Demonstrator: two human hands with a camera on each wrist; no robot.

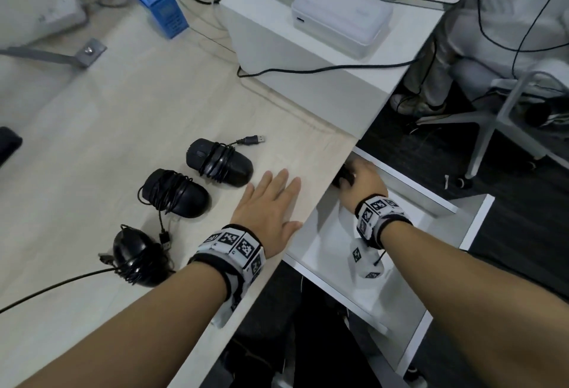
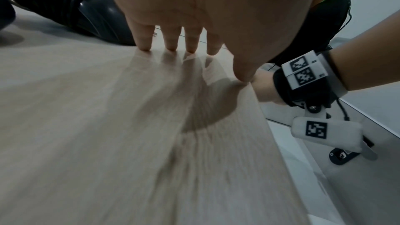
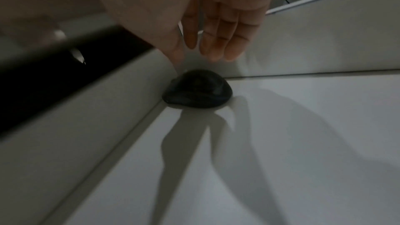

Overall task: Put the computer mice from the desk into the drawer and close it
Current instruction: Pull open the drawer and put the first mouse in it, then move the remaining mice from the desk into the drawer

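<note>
A black mouse (image 3: 198, 89) lies in the white drawer's (image 1: 431, 200) far left corner, its heading unclear. The right hand (image 3: 216, 23) hovers above, fingers relaxed. The left hand (image 1: 271, 203) lies flat on the desk (image 1: 123, 104).

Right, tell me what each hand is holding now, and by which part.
Nothing is held. The left hand rests flat on the pale wooden desk; the right hand hangs open just above the black computer mouse in the white drawer.

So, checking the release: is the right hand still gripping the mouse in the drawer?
No. The right hand hangs with relaxed fingers above the black mouse, which lies on the drawer floor.
</note>
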